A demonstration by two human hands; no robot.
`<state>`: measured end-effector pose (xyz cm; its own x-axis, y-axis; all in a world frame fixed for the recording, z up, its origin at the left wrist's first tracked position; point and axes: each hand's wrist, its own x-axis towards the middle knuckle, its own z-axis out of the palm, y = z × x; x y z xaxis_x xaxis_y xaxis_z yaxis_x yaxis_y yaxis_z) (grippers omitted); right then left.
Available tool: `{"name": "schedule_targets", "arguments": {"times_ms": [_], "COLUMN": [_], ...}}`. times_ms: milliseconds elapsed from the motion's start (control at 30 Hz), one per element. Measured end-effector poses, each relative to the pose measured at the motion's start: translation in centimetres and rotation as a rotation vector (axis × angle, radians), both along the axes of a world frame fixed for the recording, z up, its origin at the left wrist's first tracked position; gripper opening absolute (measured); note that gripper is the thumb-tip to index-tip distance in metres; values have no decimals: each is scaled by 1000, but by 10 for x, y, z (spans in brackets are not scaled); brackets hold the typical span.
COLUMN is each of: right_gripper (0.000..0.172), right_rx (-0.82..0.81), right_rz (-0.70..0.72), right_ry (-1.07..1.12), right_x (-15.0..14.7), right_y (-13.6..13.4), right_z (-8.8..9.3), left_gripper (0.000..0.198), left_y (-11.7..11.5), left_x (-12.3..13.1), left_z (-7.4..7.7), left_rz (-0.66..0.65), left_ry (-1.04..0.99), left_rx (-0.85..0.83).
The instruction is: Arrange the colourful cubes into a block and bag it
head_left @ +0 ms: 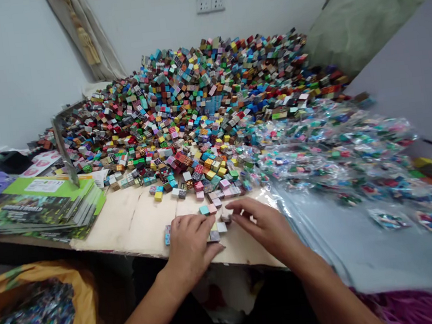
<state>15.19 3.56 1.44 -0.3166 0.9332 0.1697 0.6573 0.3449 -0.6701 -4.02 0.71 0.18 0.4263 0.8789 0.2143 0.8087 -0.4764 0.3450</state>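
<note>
A large heap of small coloured cubes point(193, 97) covers the back of the table. At the front edge, my left hand point(191, 240) lies over a small group of cubes, its fingers bent around them; a blue cube point(167, 234) shows at its left side and a white cube point(222, 227) at its right. Just right of the group, my right hand point(260, 224) has thumb and fingertips close together at a pale cube point(227, 216). Teal point(204, 210) and pink cubes point(212, 208) lie just beyond my left fingertips.
Clear plastic packets of cubes point(328, 154) cover the right side. Green booklets point(49, 202) are stacked at the left, near a black tape dispenser point(1, 161). An orange bag point(86, 301) full of small packets stands at the lower left. Bare board point(144, 217) lies left of my hands.
</note>
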Motion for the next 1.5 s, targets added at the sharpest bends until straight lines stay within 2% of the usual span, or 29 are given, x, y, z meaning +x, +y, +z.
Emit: {"name": "schedule_targets", "arguments": {"times_ms": [100, 200, 300, 433, 600, 667, 733, 800, 900, 967, 1067, 1167, 1267, 1367, 1433, 1500], "right_gripper": [24, 29, 31, 38, 51, 47, 40, 36, 34, 27, 18, 16, 22, 37, 34, 26], "right_rx": [113, 51, -49, -171, -271, -209, -64, 66, 93, 81, 93, 27, -172, -371, -323, -146], "right_rz": [53, 164, 185, 126, 168, 149, 106, 137, 277, 294, 224, 71, -41, 19, 8, -59], "right_ry": [-219, -332, -162, 138, 197, 164, 99, -2, -238, -351, -368, -312, -132, 63, 29, -93], "right_x": [-5, -6, -3, -2, 0, -1, -5, -15, -30, -32, -19, -1, 2, -4, -7, -8], "right_y": [17, 21, 15, 2, -6, -2, 6, 19, 36, 41, 33, 10, -16, -27, -20, -3], "right_z": [8, 6, -4, -12, -7, -4, -2, 0, 2, 2, 1, -3, -6, 0, 5, 10], "left_gripper": [48, 41, 35, 27, 42, 47, 46, 42, 37, 37, 37, 36, 37, 44, 51, 56], "left_y": [0, 1, 2, 2, 1, 1, 1, 1, 1, 2, 3, 4, 4, 4, 4, 4], "left_x": [7, 11, 9, 5, 5, 6, 6, 7, 8, 6, 1, -5, -9, -9, -7, -3], "left_z": [1, 0, -3, -4, -4, -5, -4, -4, -1, 0, 2, 2, 0, -3, -4, -4], "left_rz": [-4, -10, -33, -67, -32, -37, -53, -44, -14, -20, -19, 1, -9, -22, -35, -50], "left_ry": [8, 5, -27, -68, -89, -76, -57, -39, -18, -20, -42, -65, -64, -58, -62, -69], "left_rx": [7, 1, -7, -19, -37, -22, -14, -25, -62, -85, -105, -110, -92, -56, -29, -11]}}
